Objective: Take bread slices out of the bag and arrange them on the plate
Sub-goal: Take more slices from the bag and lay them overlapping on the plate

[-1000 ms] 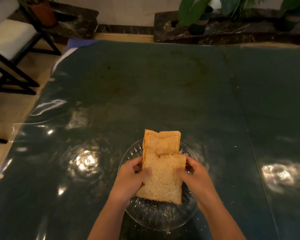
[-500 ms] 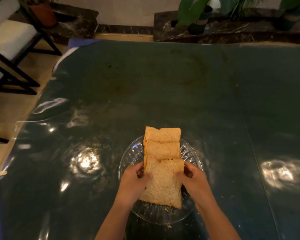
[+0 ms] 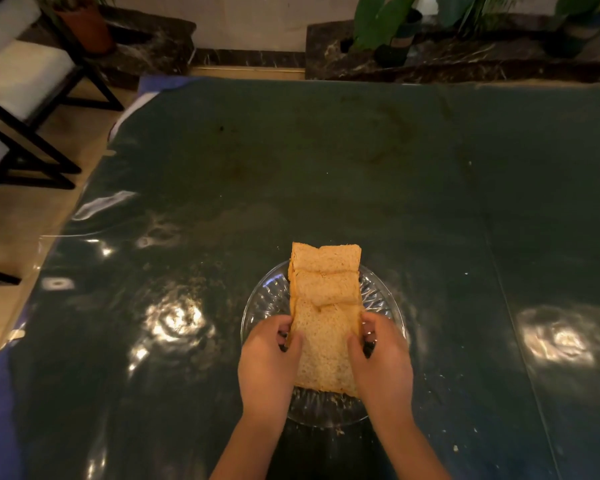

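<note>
My left hand (image 3: 269, 362) and my right hand (image 3: 381, 362) pinch the nearest bread slice (image 3: 323, 351) from either side, thumbs laid on its top face, fingers curled under its left and right edges. That slice lies over the middle of the glass plate (image 3: 267, 299), its near edge close to the plate's near rim. Two more slices run away from me in a row, each one partly overlapping the next: the middle slice (image 3: 324, 287) lies on the far edge of the one I grip, and the farthest slice (image 3: 326, 258) reaches out past the plate's far rim over the table. More crusts show stacked along the left side of the row, though I cannot tell how many slices lie underneath.

The plate sits near the table's near edge, a little right of its middle. The table (image 3: 361, 168) is covered with a dark green shiny sheet, with crumbs scattered around the plate, mostly toward the near right. Beyond the far edge stand potted plants (image 3: 388, 26) on a dark stone ledge, and off the far left corner a dark-framed chair (image 3: 21, 84) with a pale cushion
</note>
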A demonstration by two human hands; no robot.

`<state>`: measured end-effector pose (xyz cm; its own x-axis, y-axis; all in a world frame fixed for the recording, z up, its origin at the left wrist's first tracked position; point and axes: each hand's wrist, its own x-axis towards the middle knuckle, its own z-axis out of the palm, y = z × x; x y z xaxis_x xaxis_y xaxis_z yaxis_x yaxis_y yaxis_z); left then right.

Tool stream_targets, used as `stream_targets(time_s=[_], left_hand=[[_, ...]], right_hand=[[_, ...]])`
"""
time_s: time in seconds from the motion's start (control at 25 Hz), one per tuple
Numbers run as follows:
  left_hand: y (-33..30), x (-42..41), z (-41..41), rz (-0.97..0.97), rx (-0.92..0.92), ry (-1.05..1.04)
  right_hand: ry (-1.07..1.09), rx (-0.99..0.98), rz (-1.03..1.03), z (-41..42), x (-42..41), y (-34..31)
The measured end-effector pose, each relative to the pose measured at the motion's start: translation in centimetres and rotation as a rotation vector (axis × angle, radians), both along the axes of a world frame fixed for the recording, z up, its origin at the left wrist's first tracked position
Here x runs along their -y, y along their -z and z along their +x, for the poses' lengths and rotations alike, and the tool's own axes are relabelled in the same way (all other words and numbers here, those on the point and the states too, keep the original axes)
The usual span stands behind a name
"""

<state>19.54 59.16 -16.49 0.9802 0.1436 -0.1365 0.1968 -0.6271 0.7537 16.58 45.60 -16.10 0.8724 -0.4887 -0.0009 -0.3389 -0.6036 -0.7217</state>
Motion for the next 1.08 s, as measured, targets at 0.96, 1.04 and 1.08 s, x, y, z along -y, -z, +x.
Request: stream_targets(time_s=[0.96,1.04,1.08], left_hand=[[0.2,-1.9,-3.8,-0.169,-0.126,-0.038],[0.4,-2.0,-3.4,-0.123,-0.071,-0.001],[0.6,-2.1,-3.0,-0.120,-0.062,0.027]], right_hand=[[0.044,-0.124,0.169,-3.8,0.1,0.6],[0.002,-0.106,0.140,-3.5,0.3,0.8],[-0.020,-0.116,0.155,-3.3,0.4,1.0]])
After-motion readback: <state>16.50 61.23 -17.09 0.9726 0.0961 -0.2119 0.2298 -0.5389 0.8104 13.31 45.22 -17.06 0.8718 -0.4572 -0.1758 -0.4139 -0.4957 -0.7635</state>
